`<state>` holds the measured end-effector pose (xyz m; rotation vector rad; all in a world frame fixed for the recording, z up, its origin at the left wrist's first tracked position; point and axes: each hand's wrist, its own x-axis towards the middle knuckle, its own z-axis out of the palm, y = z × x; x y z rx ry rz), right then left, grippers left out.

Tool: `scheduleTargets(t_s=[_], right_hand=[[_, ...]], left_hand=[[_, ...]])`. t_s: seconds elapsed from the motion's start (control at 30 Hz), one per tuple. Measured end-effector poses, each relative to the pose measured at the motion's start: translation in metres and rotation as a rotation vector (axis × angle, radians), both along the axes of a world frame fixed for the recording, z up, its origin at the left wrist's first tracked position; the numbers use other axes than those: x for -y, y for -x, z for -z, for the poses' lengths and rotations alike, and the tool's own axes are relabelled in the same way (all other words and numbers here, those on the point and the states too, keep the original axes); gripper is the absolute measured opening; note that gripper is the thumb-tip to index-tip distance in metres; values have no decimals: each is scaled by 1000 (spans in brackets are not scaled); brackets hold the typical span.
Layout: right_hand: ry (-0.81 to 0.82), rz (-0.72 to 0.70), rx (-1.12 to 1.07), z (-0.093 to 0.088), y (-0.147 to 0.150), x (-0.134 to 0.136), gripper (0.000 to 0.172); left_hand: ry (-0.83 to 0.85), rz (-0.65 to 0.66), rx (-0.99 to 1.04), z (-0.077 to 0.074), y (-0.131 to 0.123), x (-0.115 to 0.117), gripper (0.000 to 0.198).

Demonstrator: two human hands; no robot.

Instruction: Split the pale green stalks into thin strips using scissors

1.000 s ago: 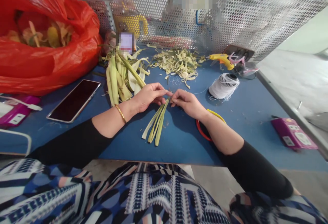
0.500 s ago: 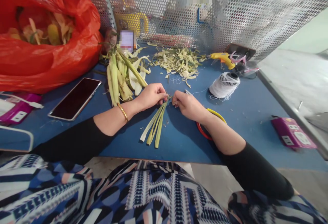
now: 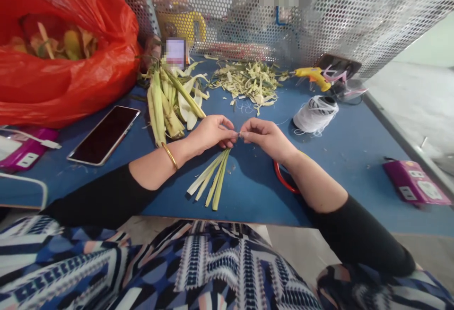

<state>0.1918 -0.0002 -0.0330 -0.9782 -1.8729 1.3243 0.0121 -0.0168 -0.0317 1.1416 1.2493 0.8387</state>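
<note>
My left hand is closed around the top of a small bundle of pale green corn husk strips, which fan out below it towards the table's front edge. My right hand meets it fingertip to fingertip, pinching a fine white thread; the knot area is mostly hidden by the fingers. From a cone of white thread on the right, a thin strand runs towards my right hand. Under my right forearm lie the red and yellow handles of scissors, partly covered.
Whole corn husks and a heap of husk scraps lie behind my hands. Left are a phone and a red plastic bag. A yellow glue gun sits at back right, a purple power strip at right. A perforated metal screen stands behind.
The two hands have come together at the fingertips, the right one turning over. The strips have swung slightly left and lower, spreading apart more. Scissor blade tips are now covered.
</note>
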Motion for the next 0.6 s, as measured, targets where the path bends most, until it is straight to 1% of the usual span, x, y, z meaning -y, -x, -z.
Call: scheduleTargets(t_s=[0.1,0.17,0.4,0.53,0.6], right_hand=[[87,24,-35,-2,1,2,18],[118,30,-52,-4,1,2,18],[221,13,-87,-5,3,4,20],[248,43,-110,-3,6,5,19],[268,65,-130,-2,7,5,19]], left_hand=[[-7,-11,18,1,0,0,27],[-2,-12,24,2,1,0,26],[-6,-6,31,8,2,-2,16],[-11,31,9,7,2,-3,7],[-13,63,-1,5,1,-3,6]])
